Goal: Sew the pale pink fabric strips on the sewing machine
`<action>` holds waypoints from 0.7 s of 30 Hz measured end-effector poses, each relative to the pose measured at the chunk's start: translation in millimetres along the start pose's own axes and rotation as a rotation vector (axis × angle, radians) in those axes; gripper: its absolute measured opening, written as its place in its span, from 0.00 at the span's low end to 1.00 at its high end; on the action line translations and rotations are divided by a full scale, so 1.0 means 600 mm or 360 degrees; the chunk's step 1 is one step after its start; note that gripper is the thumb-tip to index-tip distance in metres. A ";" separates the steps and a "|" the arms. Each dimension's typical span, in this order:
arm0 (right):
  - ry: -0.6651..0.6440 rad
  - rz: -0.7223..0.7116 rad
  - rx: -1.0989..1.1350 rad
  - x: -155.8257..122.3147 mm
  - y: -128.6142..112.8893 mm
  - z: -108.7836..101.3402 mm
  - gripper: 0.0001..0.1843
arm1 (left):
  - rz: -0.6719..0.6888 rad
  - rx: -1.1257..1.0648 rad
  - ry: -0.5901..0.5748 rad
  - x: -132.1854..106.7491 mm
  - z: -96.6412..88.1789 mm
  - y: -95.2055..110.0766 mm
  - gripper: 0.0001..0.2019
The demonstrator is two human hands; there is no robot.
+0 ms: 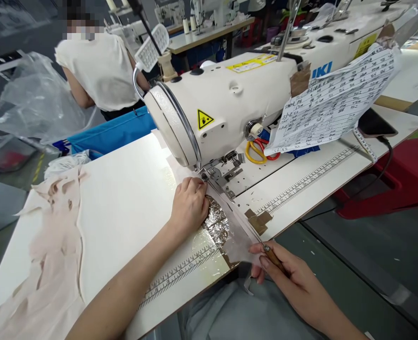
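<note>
My left hand (pixel 190 204) is closed, its curled fingers pressing a pale pink fabric strip (pixel 237 230) down beside the presser foot of the white sewing machine (pixel 226 99). What lies under those fingertips is hidden. Nearer the table's front edge, my right hand (pixel 286 271) is closed around an awl (pixel 273 259) with a wooden handle and a thin metal shaft. The shaft lies along the strip and points towards the needle area. Thumb and fingers of this hand are also at the strip's near end. Shiny tape (pixel 216 218) covers the tabletop beneath the fabric.
More pale pink fabric (pixel 58 241) lies at the left of the white table (pixel 123 198). Scissors (pixel 256 152) with yellow and red handles, a handwritten sheet (pixel 331 101) and a phone (pixel 376 123) are at the right. A person (pixel 97 71) stands behind a blue cloth bin (pixel 115 132).
</note>
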State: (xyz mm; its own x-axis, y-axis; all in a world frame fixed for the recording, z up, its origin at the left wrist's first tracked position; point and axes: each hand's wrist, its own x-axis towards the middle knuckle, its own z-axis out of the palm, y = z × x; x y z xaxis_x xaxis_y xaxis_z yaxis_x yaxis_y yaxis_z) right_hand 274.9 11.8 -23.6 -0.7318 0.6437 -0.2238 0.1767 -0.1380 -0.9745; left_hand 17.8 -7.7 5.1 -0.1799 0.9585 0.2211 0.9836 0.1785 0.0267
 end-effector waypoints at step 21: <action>-0.0010 0.0074 -0.0069 -0.014 -0.018 -0.022 0.23 | 0.0076 0.0035 -0.0026 -0.028 -0.001 0.032 0.20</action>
State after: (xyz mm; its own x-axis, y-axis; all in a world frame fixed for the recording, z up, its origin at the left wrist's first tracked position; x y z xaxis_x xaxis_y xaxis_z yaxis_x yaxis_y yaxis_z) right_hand 288.0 17.9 -11.2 -0.7262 0.6326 -0.2691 0.2389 -0.1349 -0.9616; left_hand 39.8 -20.5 2.5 -0.1333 0.9695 0.2058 0.9905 0.1372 -0.0047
